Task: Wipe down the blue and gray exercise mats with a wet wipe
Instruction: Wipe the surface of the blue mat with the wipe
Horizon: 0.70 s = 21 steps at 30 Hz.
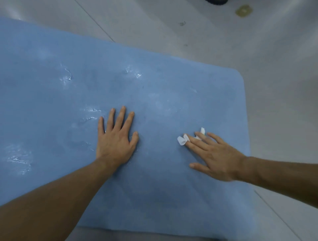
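your right hand (215, 154) lies with straight, slightly spread fingers on the wet wipe (182, 140) and presses it flat on the blue mat (172, 197); it does not curl around the wipe. the wipe is thin, white and crumpled, and small folds of it stick out beside and between the fingertips. your left hand (114, 142) rests palm down on the mat, well apart from the right one, fingers straight and fanned, holding nothing. the mat surface is matte and soft-looking, with a fine grain, and it carries several shiny wet patches (67, 78) to the left of and beyond the left hand. the far right corner (238, 74) of the mat is rounded, and the right edge runs just beside your right wrist. between the hands and toward the far edge the mat lies bare. the floor (275, 68) around it is smooth and pale gray, with thin seams, a yellowish mark (243, 10) and a dark object (216, 1) cut by the top edge. under the near edge a gray strip (137, 236) shows; whether it is the gray mat cannot be told.
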Available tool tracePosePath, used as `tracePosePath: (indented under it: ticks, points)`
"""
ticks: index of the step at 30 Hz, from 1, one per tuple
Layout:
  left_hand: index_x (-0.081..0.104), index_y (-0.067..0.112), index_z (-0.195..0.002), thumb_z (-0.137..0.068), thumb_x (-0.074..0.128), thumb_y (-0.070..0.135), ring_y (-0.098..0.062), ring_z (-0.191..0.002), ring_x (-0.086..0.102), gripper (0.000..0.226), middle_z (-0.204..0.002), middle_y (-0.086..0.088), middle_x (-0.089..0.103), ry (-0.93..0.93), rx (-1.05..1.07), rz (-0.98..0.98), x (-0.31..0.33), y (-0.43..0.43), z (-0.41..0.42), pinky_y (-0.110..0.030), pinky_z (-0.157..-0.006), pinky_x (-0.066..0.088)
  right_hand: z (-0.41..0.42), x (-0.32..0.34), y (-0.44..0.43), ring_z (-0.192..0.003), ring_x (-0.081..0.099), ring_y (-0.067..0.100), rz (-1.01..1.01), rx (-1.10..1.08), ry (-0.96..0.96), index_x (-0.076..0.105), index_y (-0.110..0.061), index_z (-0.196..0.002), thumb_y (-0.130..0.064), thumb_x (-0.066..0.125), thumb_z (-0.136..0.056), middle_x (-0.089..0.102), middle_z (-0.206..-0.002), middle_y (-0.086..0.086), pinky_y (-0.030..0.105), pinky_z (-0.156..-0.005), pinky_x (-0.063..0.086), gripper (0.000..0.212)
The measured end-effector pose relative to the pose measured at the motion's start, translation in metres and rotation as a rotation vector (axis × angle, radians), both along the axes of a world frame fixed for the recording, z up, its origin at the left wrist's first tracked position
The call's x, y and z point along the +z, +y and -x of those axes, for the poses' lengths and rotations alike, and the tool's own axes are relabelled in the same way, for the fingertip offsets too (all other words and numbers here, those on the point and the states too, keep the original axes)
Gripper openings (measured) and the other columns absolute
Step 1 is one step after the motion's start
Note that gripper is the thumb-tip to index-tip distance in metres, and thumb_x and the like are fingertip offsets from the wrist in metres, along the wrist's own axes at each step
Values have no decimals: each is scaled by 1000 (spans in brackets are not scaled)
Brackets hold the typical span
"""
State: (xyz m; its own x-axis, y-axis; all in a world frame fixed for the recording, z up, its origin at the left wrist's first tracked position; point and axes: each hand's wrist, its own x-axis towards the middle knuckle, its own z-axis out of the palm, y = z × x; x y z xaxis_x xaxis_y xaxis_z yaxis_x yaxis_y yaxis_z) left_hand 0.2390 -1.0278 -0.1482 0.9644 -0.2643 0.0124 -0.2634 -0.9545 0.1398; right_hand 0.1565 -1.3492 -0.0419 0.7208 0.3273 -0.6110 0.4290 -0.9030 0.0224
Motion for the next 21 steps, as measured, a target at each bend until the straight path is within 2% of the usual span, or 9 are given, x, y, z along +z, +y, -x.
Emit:
tracePosePath:
  ticks: [3, 5, 8, 11, 14, 16, 18, 21]
  points:
    - [19, 31, -164, -101, 21, 55, -25, -160, 2, 68, -173, 5, 9, 30, 0, 4, -1, 0, -1, -56, -126, 2, -14, 28, -11, -160, -9, 17, -1, 126, 70, -36, -35, -151, -74, -10, -93, -23, -169, -14, 38, -127, -6, 76]
    - [18, 32, -164, -101, 21, 56, -25, -160, 2, 68, -173, 5, 8, 30, 0, 0, -3, 1, -1, -56, -126, 1, -14, 39, -18, -159, -12, 16, -10, 161, 109, -39, -37, -148, -77, -12, -91, -24, -168, -15, 37, -128, -2, 74]
    - [19, 31, -164, -101, 21, 56, -25, -159, 3, 68, -173, 4, 10, 25, -7, 2, -4, 2, -2, -58, -126, 4, -3, 32, -21, -159, -17, 22, 13, 178, 137, -28, -36, -157, -77, -8, -92, -19, -170, -15, 38, -127, 0, 79]
    - [21, 30, -163, -101, 24, 55, -26, -159, 4, 67, -173, 3, 11, 7, -8, 15, -4, 3, -1, -57, -126, 3, 15, 7, -17, -157, -21, 33, 8, 154, 75, -16, -42, -161, -77, 4, -96, -13, -173, -9, 44, -128, 0, 76]
    - [20, 31, -163, -102, 25, 55, -26, -159, 5, 66, -173, 3, 11, -7, -16, 14, -4, 3, -2, -54, -125, -2, 34, -17, -21, -157, -8, 44, -27, 14, -61, 6, -44, -163, -75, 18, -100, -6, -174, 0, 55, -127, 13, 71]
    - [18, 31, -163, -102, 25, 55, -26, -159, 5, 66, -173, 3, 11, -19, -23, 0, -5, 3, -3, -51, -125, -4, 38, -27, -28, -156, 3, 48, -68, -164, -126, 10, -44, -164, -76, 19, -99, -3, -174, 3, 60, -122, 23, 72]
    - [18, 31, -164, -102, 25, 55, -26, -159, 5, 66, -173, 3, 11, -10, -17, 11, -5, 3, -2, -51, -125, -3, 37, -35, -30, -158, 3, 43, -104, -248, -155, 12, -43, -164, -77, 15, -99, -2, -174, 3, 58, -122, 26, 74]
    - [20, 30, -164, -101, 24, 55, -26, -159, 4, 67, -173, 3, 11, 23, -4, 22, -1, 2, 0, -56, -125, 1, 35, -48, -19, -160, -2, 27, -191, -260, -226, 11, -27, -166, -76, 17, -99, -2, -174, 4, 48, -127, 17, 83]
